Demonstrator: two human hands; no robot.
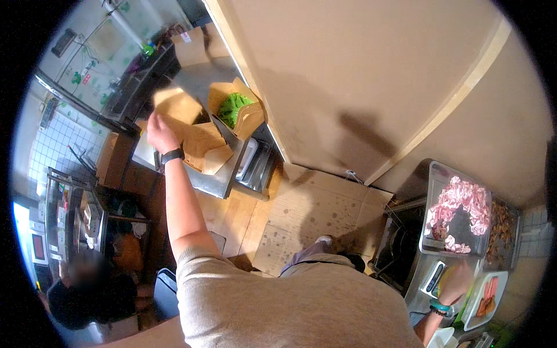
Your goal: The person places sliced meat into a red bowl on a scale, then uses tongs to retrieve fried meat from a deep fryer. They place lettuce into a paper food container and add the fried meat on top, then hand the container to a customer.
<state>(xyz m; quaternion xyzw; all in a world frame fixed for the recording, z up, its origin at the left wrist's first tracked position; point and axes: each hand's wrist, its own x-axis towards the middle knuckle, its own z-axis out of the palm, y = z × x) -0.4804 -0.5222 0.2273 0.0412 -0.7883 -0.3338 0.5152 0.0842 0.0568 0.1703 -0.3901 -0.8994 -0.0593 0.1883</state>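
My left hand reaches far out to the left, its fingers closed on the edge of a brown paper box flap, which is blurred. Below that flap, an open brown paper box rests on a metal table. Another brown box beside it holds green leafy vegetables. Out to the right, my right hand is smeared by motion over a small white scale, and its fingers cannot be made out. Just beyond it lies a metal tray of thin pink meat slices.
A second tray of brown food pieces and a white tray with reddish sticks stand at the right. Flattened cardboard covers the floor, beside a tall beige wall. Another person is at the lower left.
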